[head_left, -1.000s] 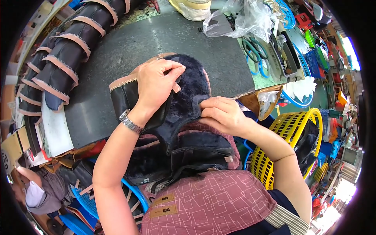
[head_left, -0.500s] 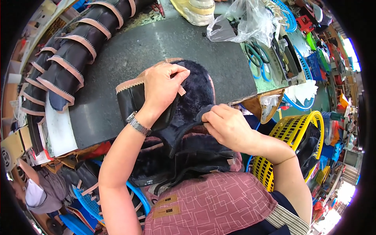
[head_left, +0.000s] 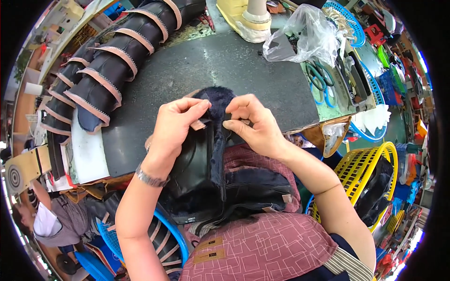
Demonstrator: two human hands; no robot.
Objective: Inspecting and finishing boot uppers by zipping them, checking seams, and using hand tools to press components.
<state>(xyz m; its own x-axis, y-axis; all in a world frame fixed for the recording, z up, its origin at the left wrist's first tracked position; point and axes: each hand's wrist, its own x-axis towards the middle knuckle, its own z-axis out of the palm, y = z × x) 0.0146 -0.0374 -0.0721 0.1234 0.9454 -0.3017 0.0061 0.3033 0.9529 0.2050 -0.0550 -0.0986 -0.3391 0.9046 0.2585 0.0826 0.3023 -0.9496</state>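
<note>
A fur-lined boot upper [head_left: 219, 102], black leather outside with dark blue pile inside, hangs over the table's near edge toward my lap. My left hand [head_left: 169, 122], with a metal watch at its wrist, pinches the upper's edge between thumb and fingers. Beside that thumb sticks out a short pinkish strip end [head_left: 198, 125]. Just across from it, my right hand [head_left: 258, 125] has its thumb and curled fingers closed on the facing edge of the lining. The fingertips partly hide what they grip. Between both hands, the pile is drawn into a narrow fold.
Overlapping black uppers [head_left: 110, 61] with pinkish zigzag edges line the table's left. Scissors [head_left: 321, 77], a clear plastic bag [head_left: 307, 35] and a cream machine base [head_left: 248, 21] stand farther back. A yellow basket [head_left: 358, 175] is at my right; a blue basket [head_left: 176, 234] lower left. Another person sits left.
My right hand has moved up and inward, close to my left hand. The lining, earlier spread wide on the table, is now gathered narrow. The whole view has shifted a little.
</note>
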